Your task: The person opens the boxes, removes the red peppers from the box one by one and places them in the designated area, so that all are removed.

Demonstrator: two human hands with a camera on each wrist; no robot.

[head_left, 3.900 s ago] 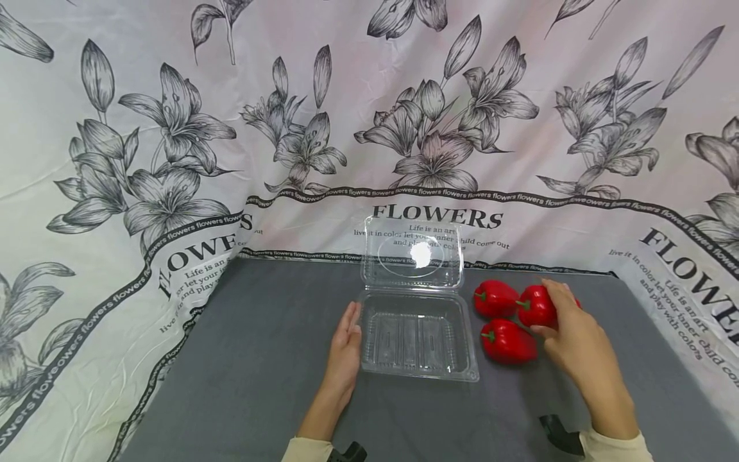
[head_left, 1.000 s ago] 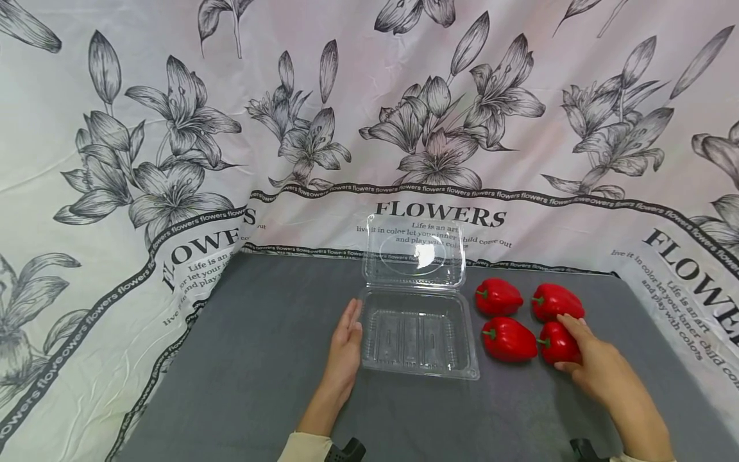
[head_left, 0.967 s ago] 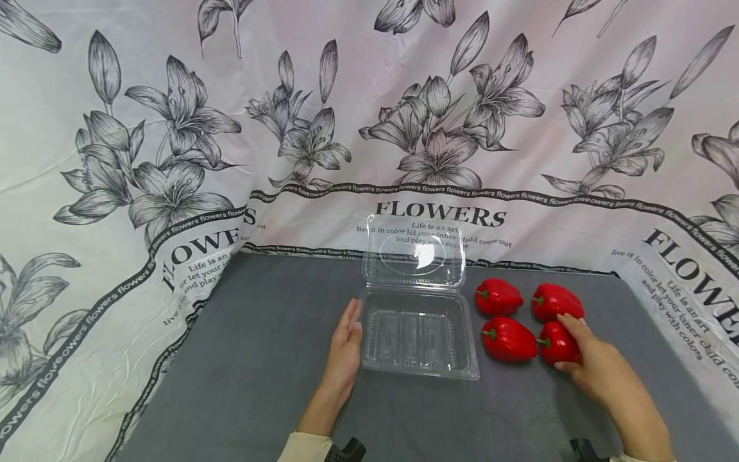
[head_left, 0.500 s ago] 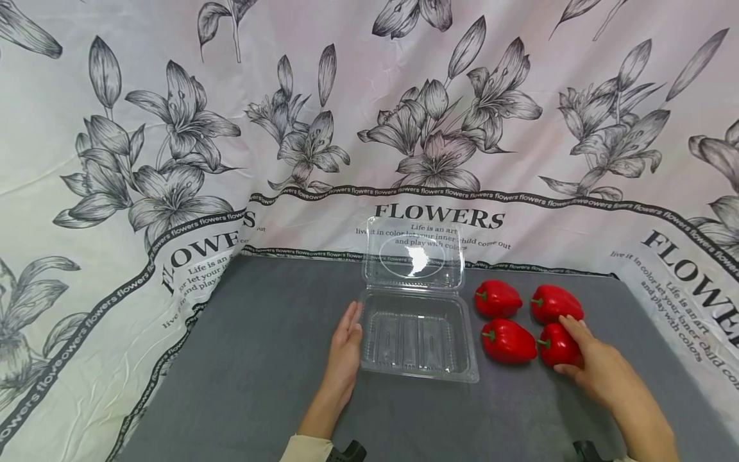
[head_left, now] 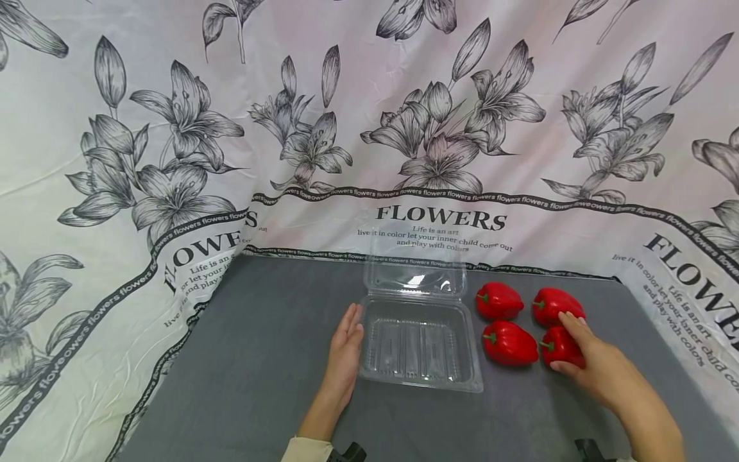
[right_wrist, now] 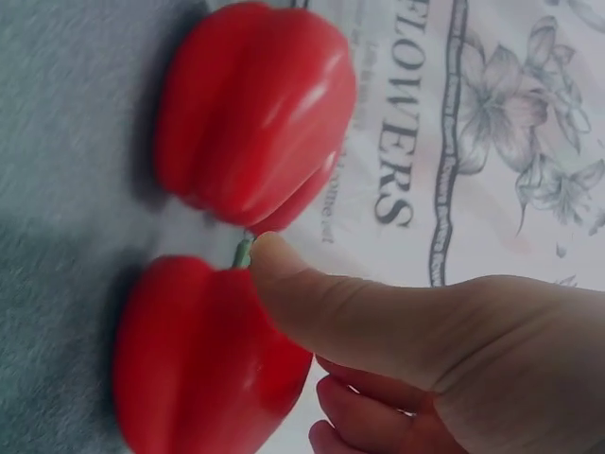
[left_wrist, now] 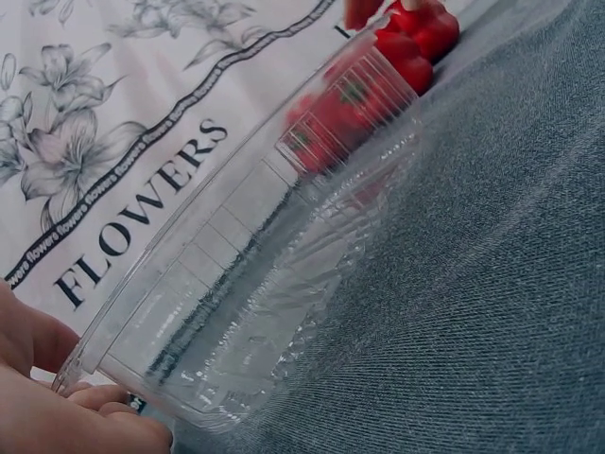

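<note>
A clear plastic clamshell container (head_left: 420, 380) sits mid-table with its lid (head_left: 412, 282) raised at the back. My left hand (head_left: 345, 350) is at its left side, and in the left wrist view the rim lies between thumb and fingers. Four-lobed red bell peppers lie to the right in two rows: back left (head_left: 499, 301), back right (head_left: 554, 305), front left (head_left: 508, 343) and front right (head_left: 560, 346). My right hand (head_left: 606, 372) holds the front right pepper, its thumb near the green stem in the right wrist view. The fingers' far side is hidden.
The grey cloth-covered table (head_left: 260, 359) extends left and in front of the container. A white floral curtain (head_left: 312, 224) rises along the table's back and both sides. The front left pepper stands close beside the container's right wall.
Over the last seconds my right hand has moved from the back right pepper to the front right one. The container has shifted slightly towards me, and its lid's glare has shrunk.
</note>
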